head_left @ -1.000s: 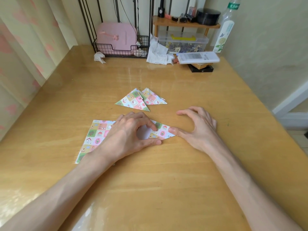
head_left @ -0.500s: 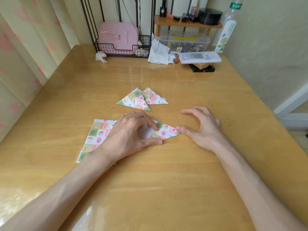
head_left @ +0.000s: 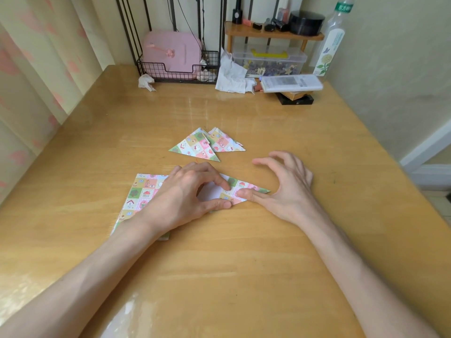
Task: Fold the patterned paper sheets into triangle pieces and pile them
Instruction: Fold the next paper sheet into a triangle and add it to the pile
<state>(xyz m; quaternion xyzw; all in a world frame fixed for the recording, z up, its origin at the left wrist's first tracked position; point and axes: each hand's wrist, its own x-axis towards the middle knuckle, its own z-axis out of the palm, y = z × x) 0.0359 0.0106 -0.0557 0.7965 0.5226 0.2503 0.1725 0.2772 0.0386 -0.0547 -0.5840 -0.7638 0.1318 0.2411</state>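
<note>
A patterned paper sheet (head_left: 244,189), partly folded with its white back showing, lies on the wooden table (head_left: 244,264). My left hand (head_left: 185,191) rests on it, index fingertip and thumb pressing the fold. My right hand (head_left: 288,191) presses its thumb onto the sheet's pointed right corner, while its other fingers arch over the table. More flat patterned paper (head_left: 144,191) sticks out to the left under my left hand and forearm. Two folded triangle pieces (head_left: 197,147) lie overlapping just beyond my hands.
At the table's back stand a wire basket with a pink case (head_left: 173,54), crumpled tissues (head_left: 231,76), a clear box (head_left: 268,59) under a small wooden shelf, a white remote (head_left: 290,82) and a bottle (head_left: 329,45). Curtains hang left, a wall is right.
My right thumb has slid left from the paper's tip onto the folded corner, and its fingers have lifted into a higher arch. My left hand has kept its place.
</note>
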